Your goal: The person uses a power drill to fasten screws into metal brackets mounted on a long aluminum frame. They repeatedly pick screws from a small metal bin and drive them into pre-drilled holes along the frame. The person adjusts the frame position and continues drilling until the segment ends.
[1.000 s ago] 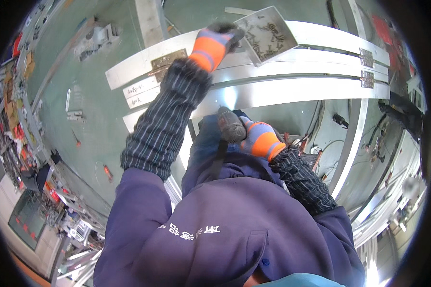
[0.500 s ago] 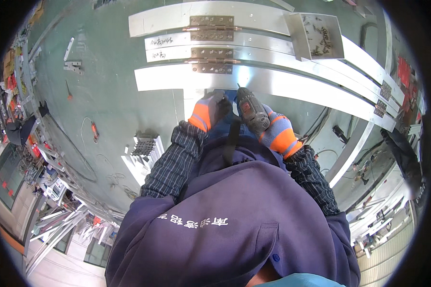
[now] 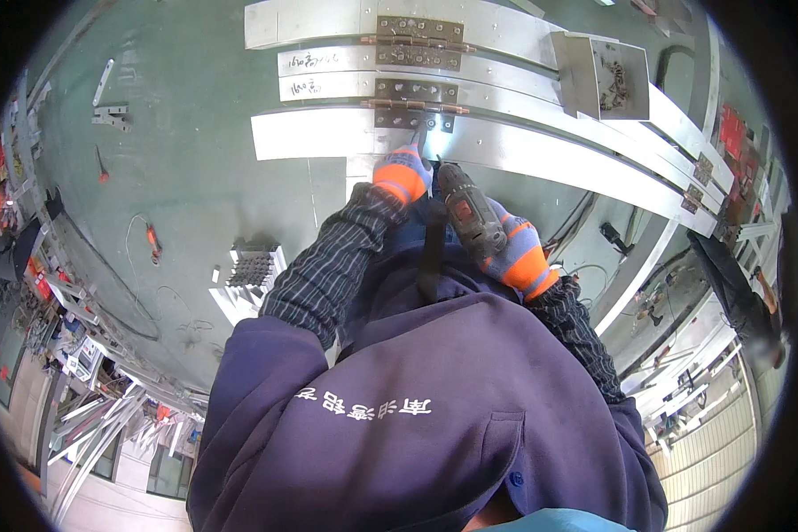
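Note:
My right hand (image 3: 516, 248), in a grey and orange glove, grips a dark cordless drill (image 3: 470, 211). The drill's bit points away from me and its lamp throws a bright spot on the nearest pale metal profile (image 3: 315, 133). In a matching glove, my left hand (image 3: 402, 172) reaches to the near edge of a bronze-coloured hinge (image 3: 415, 90) that spans two profiles. Its fingertips are drawn together at a hole there; whatever they pinch is too small to make out. The drill bit is just right of these fingers, apart from the hinge.
A second hinge (image 3: 419, 44) lies across the farther profiles. On their right rests an open pale box (image 3: 623, 84) of screws, with more hinges (image 3: 696, 197) at the far right end. Stacked profiles (image 3: 248, 275) stand at left, and a dark-clothed person's leg (image 3: 727, 288) is at right.
My left hand has moved forward from beside the drill to the near hinge's edge. The drill stays in my right hand, its bit still short of the hinge. The view has shifted slightly.

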Demonstrator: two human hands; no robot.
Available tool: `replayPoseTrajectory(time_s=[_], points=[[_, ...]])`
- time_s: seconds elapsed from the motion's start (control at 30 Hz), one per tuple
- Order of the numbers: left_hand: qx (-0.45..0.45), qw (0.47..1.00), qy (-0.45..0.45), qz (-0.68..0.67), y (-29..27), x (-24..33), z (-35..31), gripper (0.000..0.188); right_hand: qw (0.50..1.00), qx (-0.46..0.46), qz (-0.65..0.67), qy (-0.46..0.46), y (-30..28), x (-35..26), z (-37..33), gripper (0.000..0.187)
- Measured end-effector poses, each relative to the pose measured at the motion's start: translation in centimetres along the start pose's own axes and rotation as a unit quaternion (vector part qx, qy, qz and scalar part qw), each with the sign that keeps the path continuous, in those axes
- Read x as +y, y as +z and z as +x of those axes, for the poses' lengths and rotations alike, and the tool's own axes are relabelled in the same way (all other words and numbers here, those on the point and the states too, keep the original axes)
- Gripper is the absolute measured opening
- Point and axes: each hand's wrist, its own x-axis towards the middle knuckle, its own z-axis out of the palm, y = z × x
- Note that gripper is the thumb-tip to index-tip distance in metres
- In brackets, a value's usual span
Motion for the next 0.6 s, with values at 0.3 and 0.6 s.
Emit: replayPoseTrajectory(time_s=[0.3, 0.6], points=[[0.087, 0.963, 0.085, -0.243, 0.1, -0.9, 1.8, 0.086, 0.999, 0.017, -0.043, -0.005, 0.3, 1.9, -0.7, 0.062], [-0.008, 0.989, 0.101, -0.105, 0.7, 0.1, -0.3, 0.059, 0.999, 0.009, -0.023, 0.019, 0.5, 2.2, -1.0, 0.065]])
